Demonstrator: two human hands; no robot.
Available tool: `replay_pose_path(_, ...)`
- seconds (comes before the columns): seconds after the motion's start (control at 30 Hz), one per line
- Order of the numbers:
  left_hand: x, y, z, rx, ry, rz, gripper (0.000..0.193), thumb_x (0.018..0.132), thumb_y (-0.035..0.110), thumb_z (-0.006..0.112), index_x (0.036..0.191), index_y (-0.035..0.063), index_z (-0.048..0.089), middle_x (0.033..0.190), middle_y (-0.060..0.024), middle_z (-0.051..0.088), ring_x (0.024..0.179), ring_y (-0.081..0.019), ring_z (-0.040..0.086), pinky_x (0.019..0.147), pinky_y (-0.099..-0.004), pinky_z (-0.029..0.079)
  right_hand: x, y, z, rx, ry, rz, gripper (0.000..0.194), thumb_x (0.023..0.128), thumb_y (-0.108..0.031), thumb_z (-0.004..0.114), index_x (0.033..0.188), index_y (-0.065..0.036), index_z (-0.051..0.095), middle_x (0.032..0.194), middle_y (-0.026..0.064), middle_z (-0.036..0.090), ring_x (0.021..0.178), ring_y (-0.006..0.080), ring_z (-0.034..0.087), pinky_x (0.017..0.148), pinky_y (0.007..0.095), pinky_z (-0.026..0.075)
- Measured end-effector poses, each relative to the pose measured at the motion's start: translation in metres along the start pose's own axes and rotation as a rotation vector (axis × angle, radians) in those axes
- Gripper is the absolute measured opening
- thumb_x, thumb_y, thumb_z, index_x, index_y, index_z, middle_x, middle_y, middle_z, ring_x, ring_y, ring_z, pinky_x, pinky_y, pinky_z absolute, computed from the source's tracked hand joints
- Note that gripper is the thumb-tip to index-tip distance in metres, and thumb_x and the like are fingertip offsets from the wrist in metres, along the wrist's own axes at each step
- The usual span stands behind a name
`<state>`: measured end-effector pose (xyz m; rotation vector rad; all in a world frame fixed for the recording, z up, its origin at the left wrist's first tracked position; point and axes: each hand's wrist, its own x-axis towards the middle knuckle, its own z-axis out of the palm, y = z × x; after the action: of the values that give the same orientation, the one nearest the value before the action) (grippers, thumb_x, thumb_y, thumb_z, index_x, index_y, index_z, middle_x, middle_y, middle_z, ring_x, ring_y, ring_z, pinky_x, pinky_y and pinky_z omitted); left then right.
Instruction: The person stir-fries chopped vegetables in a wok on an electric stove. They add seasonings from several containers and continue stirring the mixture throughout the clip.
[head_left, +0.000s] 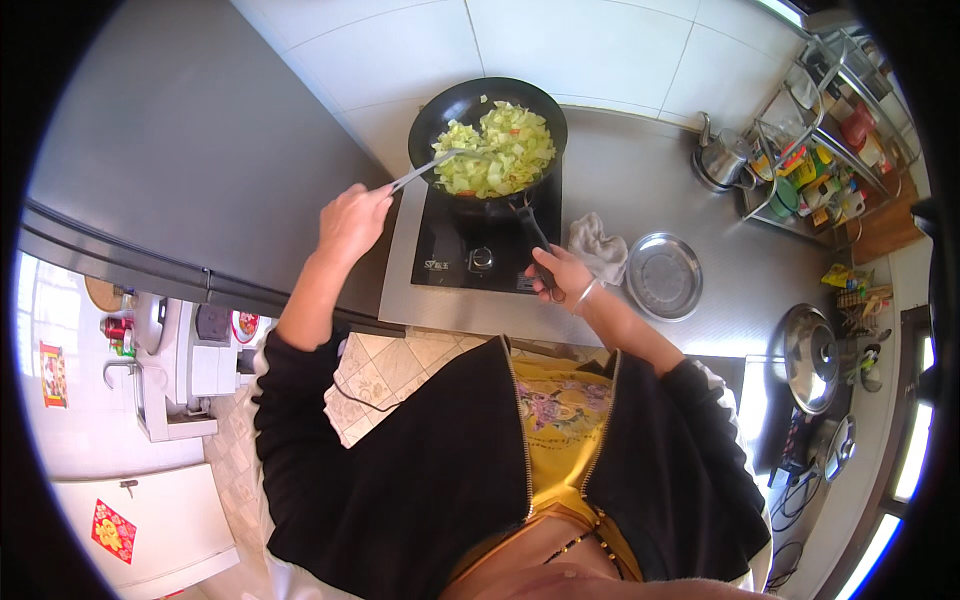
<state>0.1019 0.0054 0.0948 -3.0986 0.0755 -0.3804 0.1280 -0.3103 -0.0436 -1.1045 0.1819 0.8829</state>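
A black wok (442, 120) sits tilted toward the wall on a black induction cooktop (450, 244). Chopped pale-green cabbage (517, 142) with a few orange-red bits fills much of its bottom. My left hand (356, 223) grips a metal spatula (420, 174), whose far end lies in the cabbage; its blade is mostly hidden there. My right hand (561, 274), with a light bangle on its wrist, is closed around the wok's black handle (534, 231). Beside this hand lies a crumpled greyish cloth (598, 247), and to its right a round metal plate (664, 276).
A large grey refrigerator (202, 150) stands close on the left. At the back right are a metal kettle (726, 159) and a rack (825, 142) crowded with bottles and packets. A big metal lid (811, 358) is farther right. White tiles (577, 45) rise behind the wok.
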Motion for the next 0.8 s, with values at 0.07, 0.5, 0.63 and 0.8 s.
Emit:
replay_pose_path(0.07, -0.008, 0.001, -0.01, 0.034, -0.058, -0.068, 0.019, 0.088, 0.025, 0.056, 0.101, 0.0189, 0.069, 0.076, -0.0128, 0.058, 0.07, -0.0332, 0.062, 0.061, -0.045, 0.05, -0.007, 0.005, -0.003, -0.008, 0.009, 0.025, 0.039, 0.092, -0.032, 0.056, 0.123, -0.011, 0.044, 0.087, 0.0056, 0.059, 0.061, 0.0141, 0.058, 0.05, 0.0301, 0.048)
replay_pose_path(0.5, 0.006, 0.025, 0.105, -0.063, 0.222, -0.126, 0.025, 0.089, 0.031, 0.054, 0.11, 0.0197, 0.064, 0.079, -0.013, 0.057, 0.064, -0.036, 0.061, 0.055, -0.0465, 0.051, -0.144, -0.14, -0.123, -0.547, 0.484, -0.339, 0.037, 0.09, -0.028, 0.057, 0.12, -0.006, 0.056, 0.097, 0.0052, 0.062, 0.081, 0.0136, 0.059, 0.066, 0.0263, 0.052)
replay_pose_path(0.63, -0.022, 0.05, 0.126, -0.092, 0.107, -0.123, 0.027, 0.089, 0.031, 0.055, 0.114, 0.0252, 0.061, 0.09, -0.0082, 0.064, 0.075, -0.0314, 0.063, 0.061, -0.0439, 0.051, -0.2, -0.216, -0.176, -0.849, 0.652, -0.608, 0.036, 0.09, -0.028, 0.057, 0.118, -0.005, 0.059, 0.096, 0.0037, 0.063, 0.084, 0.0123, 0.06, 0.064, 0.027, 0.053)
replay_pose_path(0.8, -0.035, 0.055, 0.118, -0.145, 0.042, -0.208, 0.044, 0.086, 0.024, 0.06, 0.128, 0.0146, 0.052, 0.114, -0.0153, 0.056, 0.102, -0.0343, 0.056, 0.083, -0.0434, 0.047, -0.255, -0.304, -0.27, -0.987, 0.984, -0.697, 0.037, 0.082, -0.029, 0.065, 0.11, -0.005, 0.064, 0.092, 0.0061, 0.067, 0.072, 0.0126, 0.062, 0.059, 0.0271, 0.053)
